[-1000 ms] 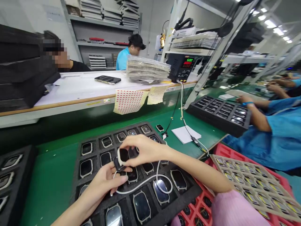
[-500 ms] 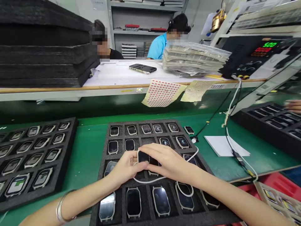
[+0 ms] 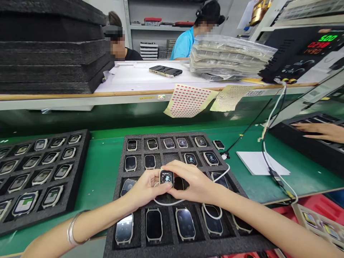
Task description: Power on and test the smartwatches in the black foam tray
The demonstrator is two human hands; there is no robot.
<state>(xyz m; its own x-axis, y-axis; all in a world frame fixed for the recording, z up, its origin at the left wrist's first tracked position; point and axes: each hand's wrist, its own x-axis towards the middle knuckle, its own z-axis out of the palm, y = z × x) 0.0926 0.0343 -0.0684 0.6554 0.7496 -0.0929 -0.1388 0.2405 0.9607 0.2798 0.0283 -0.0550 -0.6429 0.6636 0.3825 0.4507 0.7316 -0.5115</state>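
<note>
Between my two hands I hold a smartwatch (image 3: 166,177) without a strap, its screen lit with a watch face. My left hand (image 3: 148,186) grips its left side, fingers closed. My right hand (image 3: 192,181) closes over its top and right side. A white cable (image 3: 168,204) loops below my hands and runs up to the right. Underneath lies a black foam tray (image 3: 168,252), its compartments holding several more watches, some lit and some dark. One watch (image 3: 185,223) lies just below my hands.
A second foam tray (image 3: 80,179) of watches stands at left. One watch (image 3: 218,144) and white paper (image 3: 260,163) lie at right. Another person's hand (image 3: 322,130) rests over a tray (image 3: 285,130). A power supply (image 3: 301,53), phone (image 3: 165,71) and foam stack (image 3: 53,53) occupy the shelf.
The held watch's screen has gone from dark to lit. The power supply's lower readings have risen from zero. The other person's hand has come further in at the right.
</note>
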